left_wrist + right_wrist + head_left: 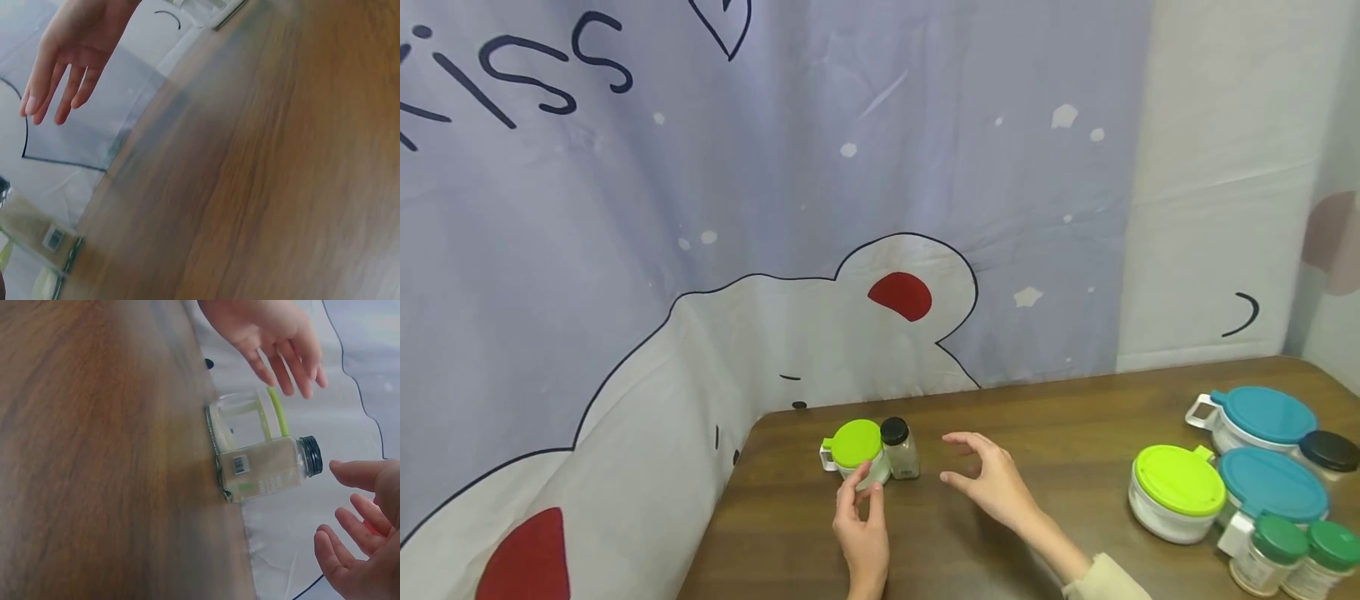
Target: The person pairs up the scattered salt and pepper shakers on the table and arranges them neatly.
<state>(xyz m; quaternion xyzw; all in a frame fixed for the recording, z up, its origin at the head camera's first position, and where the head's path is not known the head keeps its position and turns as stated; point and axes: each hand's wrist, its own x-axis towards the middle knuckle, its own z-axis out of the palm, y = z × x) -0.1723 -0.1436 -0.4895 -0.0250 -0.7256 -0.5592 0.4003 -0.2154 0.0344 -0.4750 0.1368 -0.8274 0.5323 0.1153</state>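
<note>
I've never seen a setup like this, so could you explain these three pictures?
There's no machine, just a person's bare hands. One picture comes from a camera on the head, looking forward and down; the others come from cameras on the left and right wrists. On the table, a lime-lidded pot and a clear jar stand side by side. Off to the right are more lidded pots and jars. The left hand is near the lime-lidded pot, the right hand beyond the clear jar. Neither holds anything.

Brown table (pixel 1060 429), lidded containers (pixel 1178 493), capped jars (pixel 902 450)
</note>
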